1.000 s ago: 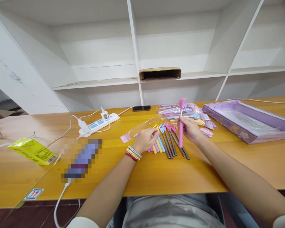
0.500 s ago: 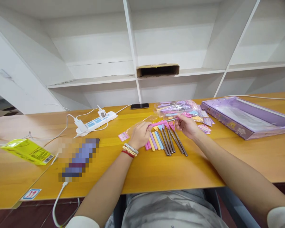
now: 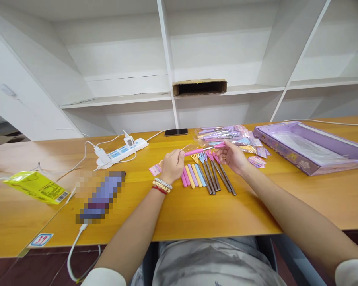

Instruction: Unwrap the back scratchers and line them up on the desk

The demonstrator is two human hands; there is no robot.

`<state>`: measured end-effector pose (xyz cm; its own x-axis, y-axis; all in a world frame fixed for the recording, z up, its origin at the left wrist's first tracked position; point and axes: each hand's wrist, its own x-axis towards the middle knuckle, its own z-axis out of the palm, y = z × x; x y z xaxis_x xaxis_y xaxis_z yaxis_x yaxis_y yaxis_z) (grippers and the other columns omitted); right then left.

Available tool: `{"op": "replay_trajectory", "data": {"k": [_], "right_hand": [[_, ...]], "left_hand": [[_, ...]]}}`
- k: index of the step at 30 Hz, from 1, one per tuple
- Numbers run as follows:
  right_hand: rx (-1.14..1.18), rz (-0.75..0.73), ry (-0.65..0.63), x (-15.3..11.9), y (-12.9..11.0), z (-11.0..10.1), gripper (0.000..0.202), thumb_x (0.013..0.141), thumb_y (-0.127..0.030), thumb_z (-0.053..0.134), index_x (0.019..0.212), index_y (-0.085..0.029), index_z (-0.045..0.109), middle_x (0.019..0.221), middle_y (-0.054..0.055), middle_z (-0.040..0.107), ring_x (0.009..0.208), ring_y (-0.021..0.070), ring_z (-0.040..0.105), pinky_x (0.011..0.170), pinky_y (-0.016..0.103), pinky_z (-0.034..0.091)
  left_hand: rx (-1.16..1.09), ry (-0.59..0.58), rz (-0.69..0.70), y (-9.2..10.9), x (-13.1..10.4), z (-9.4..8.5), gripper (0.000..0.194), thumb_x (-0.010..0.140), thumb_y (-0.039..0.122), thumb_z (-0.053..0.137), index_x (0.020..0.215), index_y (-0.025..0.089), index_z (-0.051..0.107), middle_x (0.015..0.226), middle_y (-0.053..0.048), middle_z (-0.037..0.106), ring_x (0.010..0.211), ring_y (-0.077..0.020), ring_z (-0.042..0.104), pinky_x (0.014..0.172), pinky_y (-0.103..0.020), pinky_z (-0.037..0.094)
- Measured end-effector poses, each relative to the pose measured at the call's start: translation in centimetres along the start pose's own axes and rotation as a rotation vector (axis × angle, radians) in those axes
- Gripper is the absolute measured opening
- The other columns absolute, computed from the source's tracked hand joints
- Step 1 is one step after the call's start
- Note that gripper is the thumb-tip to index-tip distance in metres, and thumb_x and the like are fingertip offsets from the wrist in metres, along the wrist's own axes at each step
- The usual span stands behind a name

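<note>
My left hand (image 3: 173, 165) is closed around the pink handle of a back scratcher (image 3: 193, 151), held just above the table. A short metal rod joins that handle to a pink head at the other end, where my right hand (image 3: 232, 157) pinches it between thumb and fingers. Below lie several loose handles (image 3: 193, 176) in pink, purple, yellow and blue. Beside them, several metal rods with small claw heads (image 3: 216, 174) lie side by side. A clear bag with a pink card (image 3: 155, 170) rests left of the handles, partly behind my left hand.
Bagged back scratchers (image 3: 223, 134) are piled behind my hands, with small printed cards (image 3: 257, 161) nearby. A purple box tray (image 3: 308, 169) stands at right. Leftward are a power strip (image 3: 122, 153), a pixelated phone (image 3: 103, 196) and a yellow box (image 3: 35, 186). A dark phone (image 3: 176, 132) lies at the back.
My left hand has moved a little left with the pink handle. My right hand's fingers have shifted and loosened around the head, so more of the pink head shows.
</note>
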<state>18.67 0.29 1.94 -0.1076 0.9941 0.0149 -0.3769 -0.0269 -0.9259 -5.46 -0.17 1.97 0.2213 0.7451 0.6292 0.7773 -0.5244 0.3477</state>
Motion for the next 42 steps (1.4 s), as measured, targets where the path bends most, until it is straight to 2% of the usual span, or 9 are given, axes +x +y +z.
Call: {"op": "replay_trajectory", "data": {"k": [3, 6, 10, 13, 18, 22, 33, 37, 42], "right_hand": [[-0.203, -0.089, 0.052, 0.2, 0.5, -0.3, 0.04, 0.077, -0.057, 0.052, 0.088, -0.019, 0.055, 0.067, 0.002, 0.061, 0.044, 0.0104, 0.051, 0.036, 0.021, 0.029], [-0.527, -0.329, 0.085, 0.0, 0.7, -0.6, 0.036, 0.079, -0.051, 0.054, 0.098, -0.021, 0.056, 0.07, 0.0, 0.061, 0.051, 0.0105, 0.053, 0.045, 0.022, 0.036], [-0.972, -0.556, -0.105, -0.7, 0.8, -0.9, 0.029, 0.082, -0.044, 0.052, 0.081, -0.017, 0.063, 0.07, 0.002, 0.062, 0.062, 0.0125, 0.054, 0.058, 0.025, 0.04], [-1.128, -0.642, -0.194, -1.1, 0.9, -0.7, 0.026, 0.083, -0.04, 0.052, 0.082, -0.017, 0.065, 0.069, 0.002, 0.063, 0.059, 0.0121, 0.053, 0.058, 0.025, 0.039], [-1.101, -0.705, -0.122, -1.3, 1.3, -0.3, 0.023, 0.083, -0.037, 0.054, 0.088, -0.017, 0.065, 0.07, 0.003, 0.065, 0.057, 0.0114, 0.054, 0.058, 0.024, 0.041], [-1.049, -0.705, -0.106, -1.3, 1.7, 0.0, 0.021, 0.082, -0.036, 0.055, 0.083, -0.017, 0.065, 0.073, 0.003, 0.067, 0.062, 0.0127, 0.057, 0.06, 0.025, 0.043], [-1.025, -0.769, -0.085, -1.7, 1.6, 0.5, 0.018, 0.08, -0.037, 0.057, 0.084, -0.021, 0.065, 0.076, 0.005, 0.066, 0.066, 0.016, 0.057, 0.065, 0.029, 0.044], [-1.018, -0.771, -0.065, -1.9, 1.5, 0.7, 0.018, 0.08, -0.037, 0.058, 0.085, -0.022, 0.065, 0.074, 0.004, 0.065, 0.065, 0.0161, 0.057, 0.064, 0.029, 0.044], [-1.046, -0.802, -0.078, -1.9, 1.7, 0.8, 0.017, 0.082, -0.036, 0.056, 0.086, -0.021, 0.064, 0.077, 0.005, 0.066, 0.068, 0.0164, 0.058, 0.066, 0.03, 0.045]], "left_hand": [[-0.009, 0.009, -0.047, -0.1, 0.0, -0.1, 0.036, 0.092, 0.033, 0.029, 0.063, 0.019, 0.044, 0.061, -0.001, 0.052, 0.057, -0.0135, 0.046, 0.057, -0.027, 0.031], [-0.034, -0.004, -0.066, -0.2, 0.0, -0.2, 0.038, 0.091, 0.033, 0.031, 0.057, 0.019, 0.037, 0.053, 0.001, 0.045, 0.051, -0.0119, 0.04, 0.053, -0.027, 0.027], [-0.043, 0.036, -0.101, -0.2, 0.1, -0.2, 0.039, 0.089, 0.032, 0.035, 0.053, 0.019, 0.03, 0.047, 0.003, 0.035, 0.046, -0.0102, 0.033, 0.051, -0.027, 0.023], [-0.012, 0.077, -0.077, -0.3, 0.2, -0.3, 0.041, 0.089, 0.035, 0.037, 0.052, 0.019, 0.03, 0.048, 0.003, 0.036, 0.047, -0.0101, 0.034, 0.053, -0.027, 0.025], [0.209, 0.088, 0.087, -0.1, 0.1, -0.5, 0.04, 0.089, 0.036, 0.039, 0.054, 0.018, 0.044, 0.056, -0.001, 0.051, 0.056, -0.0118, 0.044, 0.064, -0.03, 0.029], [0.343, 0.055, 0.119, 0.6, -0.1, -0.6, 0.04, 0.089, 0.041, 0.039, 0.06, 0.017, 0.054, 0.062, -0.004, 0.059, 0.062, -0.015, 0.051, 0.067, -0.032, 0.028], [0.404, -0.168, 0.18, 2.2, -0.3, -1.5, 0.048, 0.087, 0.055, 0.034, 0.072, 0.016, 0.058, 0.073, -0.008, 0.062, 0.068, -0.0186, 0.057, 0.059, -0.029, 0.033], [0.387, -0.166, 0.222, 2.0, -0.3, -1.2, 0.042, 0.09, 0.048, 0.035, 0.078, 0.016, 0.059, 0.078, -0.009, 0.063, 0.073, -0.0194, 0.057, 0.064, -0.031, 0.036], [0.326, -0.183, 0.333, 2.4, -0.3, -0.7, 0.031, 0.093, 0.029, 0.03, 0.093, 0.016, 0.058, 0.084, -0.008, 0.061, 0.083, -0.0206, 0.055, 0.074, -0.034, 0.037]]}}
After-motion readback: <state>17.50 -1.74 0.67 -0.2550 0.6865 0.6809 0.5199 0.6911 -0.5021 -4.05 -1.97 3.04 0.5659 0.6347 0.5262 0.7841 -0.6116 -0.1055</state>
